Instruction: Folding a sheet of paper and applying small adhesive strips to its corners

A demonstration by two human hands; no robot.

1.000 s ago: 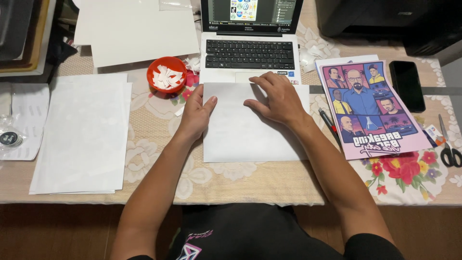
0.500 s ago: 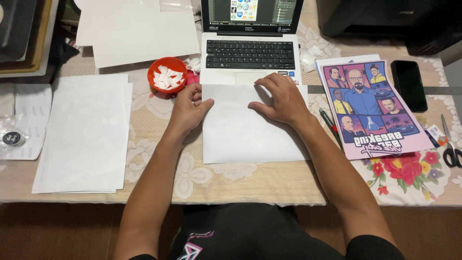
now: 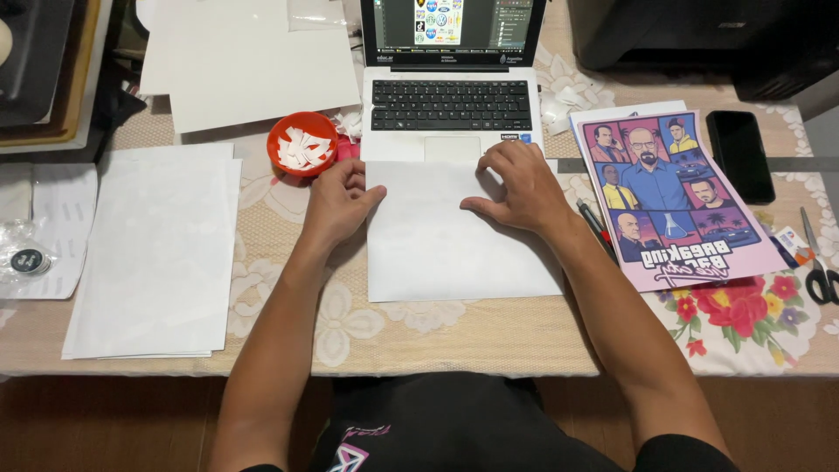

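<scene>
White sheet [image 3: 454, 236] lies flat on the table's edge nearest the person, directly in front of the laptop [image 3: 450, 83]; its top edge overlaps the laptop's palm rest below the trackpad; long axis runs roughly toward and away from the person, though the sheet is close to square, so only slightly so.

Left hand [image 3: 339, 199] sits at the sheet's upper-left corner, fingers curled, thumb tip on the paper's left edge; whether it pinches the edge or only rests there, cannot tell. Right hand [image 3: 516, 185] lies spread on the sheet's upper-right part, fingertips pressing down near the laptop's front edge, holding nothing. The hands are apart, one at each upper corner; both equally near, the sheet extending from them toward the person's body.

Left of the laptop: a red bowl [image 3: 302, 144] of white paper scraps, just beside the left hand; farther left, a stack of white sheets [image 3: 157, 253]. Right of the laptop: a colourful printed poster [image 3: 677, 197], a dark phone [image 3: 739, 156], scissors [image 3: 820, 267] at the far edge.
</scene>
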